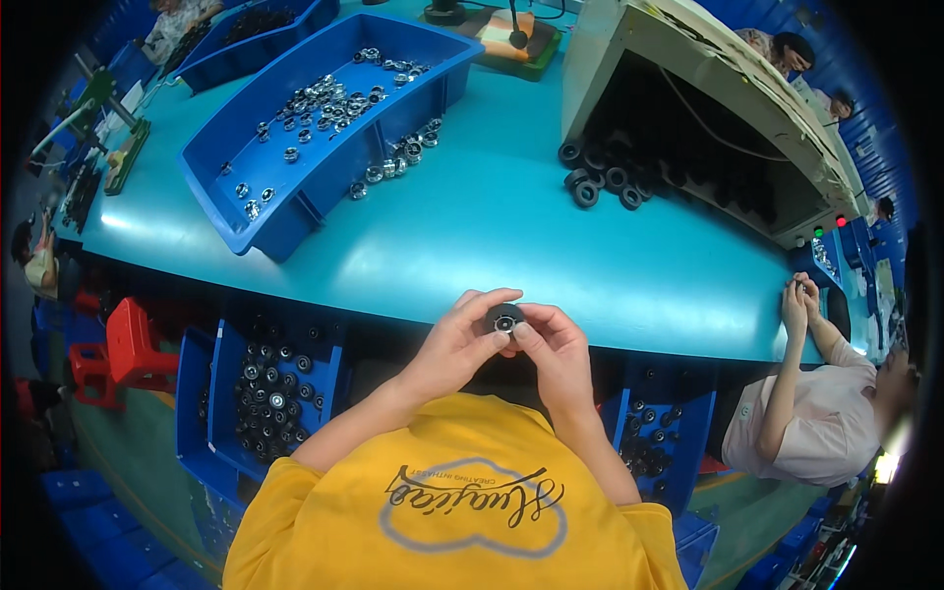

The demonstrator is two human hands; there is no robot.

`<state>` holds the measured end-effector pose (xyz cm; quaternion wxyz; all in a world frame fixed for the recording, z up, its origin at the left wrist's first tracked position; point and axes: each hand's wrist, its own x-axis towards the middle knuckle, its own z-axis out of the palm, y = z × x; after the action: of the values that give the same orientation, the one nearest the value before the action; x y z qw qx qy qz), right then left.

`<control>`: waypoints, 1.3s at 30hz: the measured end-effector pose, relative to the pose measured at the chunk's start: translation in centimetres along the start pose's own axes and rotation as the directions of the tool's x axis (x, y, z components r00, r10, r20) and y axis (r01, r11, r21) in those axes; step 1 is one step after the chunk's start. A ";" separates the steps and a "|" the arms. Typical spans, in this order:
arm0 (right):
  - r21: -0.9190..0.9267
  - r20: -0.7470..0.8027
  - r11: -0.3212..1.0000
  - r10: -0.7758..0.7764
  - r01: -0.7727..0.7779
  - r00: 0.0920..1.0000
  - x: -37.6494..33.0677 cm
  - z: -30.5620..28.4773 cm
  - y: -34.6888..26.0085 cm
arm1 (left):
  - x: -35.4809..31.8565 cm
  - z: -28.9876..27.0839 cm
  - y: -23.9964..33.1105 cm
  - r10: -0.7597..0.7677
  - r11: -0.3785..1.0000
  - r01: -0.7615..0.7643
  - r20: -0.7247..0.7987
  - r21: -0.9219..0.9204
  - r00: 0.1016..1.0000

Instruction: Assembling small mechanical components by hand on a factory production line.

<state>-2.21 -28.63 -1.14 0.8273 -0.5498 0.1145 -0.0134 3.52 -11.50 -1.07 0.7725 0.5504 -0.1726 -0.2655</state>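
Note:
A small black wheel [505, 320] with a silver bearing in its hub is held just over the near edge of the teal table [492, 226]. My left hand [454, 344] grips it from the left, thumb and fingers curled over its rim. From the right, my right hand [555, 346] pinches the same wheel. A blue tray [295, 192] on the table's left holds several silver bearings [329, 98]; more bearings [403, 155] lie loose beside it. Black wheels [600, 182] spill from the mouth of a beige machine hood [708, 88].
Blue bins [231, 393] of assembled wheels stand below the table at left, and another bin [659, 442] at right. A red stool [133, 344] stands left. A co-worker in pink [816, 423] sits at the right with raised hands. A second blue tray [246, 44] lies far left.

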 end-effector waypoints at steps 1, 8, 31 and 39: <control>0.051 0.015 0.998 0.042 -0.043 0.999 0.2 -0.2 -0.4 | 0.0 0.2 0.1 0.020 1.000 -0.020 -0.006 0.007 1.000; 0.034 -0.049 0.999 -0.030 0.031 0.998 0.1 -0.2 0.0 | -0.1 0.7 0.2 0.117 0.934 -0.095 -0.044 0.344 0.992; 0.242 0.051 0.965 0.092 -0.102 0.994 -0.2 -1.1 0.3 | -0.2 -0.5 -0.4 -0.006 0.998 0.006 0.005 0.058 1.000; 0.195 0.044 0.975 0.098 -0.105 0.994 -0.5 -0.4 0.0 | -0.7 -0.5 0.0 -0.017 0.991 0.021 -0.030 0.135 0.999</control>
<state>-2.76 -28.93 -1.27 0.8792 -0.4586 0.1263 0.0272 3.24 -10.67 -1.19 0.7332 0.6070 -0.1739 -0.2525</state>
